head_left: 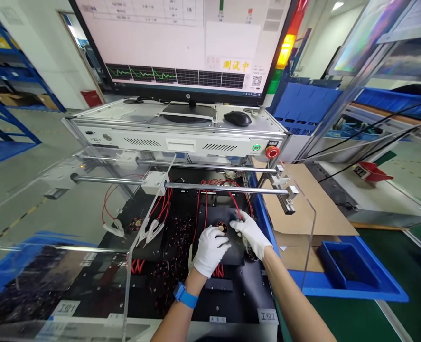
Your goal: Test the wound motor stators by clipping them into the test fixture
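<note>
Left hand (210, 251), white-gloved, blue band at the wrist, curled over the near side of a small round wound coil (222, 228); fingers closed around it, grasping. Right hand (252, 233), also gloved, pinched on the far side of the same coil where a red lead (236, 203) comes down to it. Coil seated on a black fixture plate (231, 249) at the right-hand station of the test bed, below two steel rails (196, 186).

Risks noted:

- Red lead taut from the rail down to the right fingertips; a pull on the coil likely to strain the lead or unseat its clip.
- Several more red leads (162, 204) with white clips (149, 232) hanging free just left of the hands; liable to snag on a glove or sleeve, or to touch the wrong part.
- Loose coils (182, 235) scattered over the black bed beside the plate; easily knocked or mixed with the one in hand.
- Monitor (182, 42) above showing live traces and a yellow status label; handling of contacts during a running test likely to spoil a reading. Actual state of test not confirmed from here.
- Clear acrylic guard (89, 256) slid left, edge close to left forearm; possible bump on withdrawal.
- Red stop button (272, 152) on the cabinet front, within reach and unobstructed.
</note>
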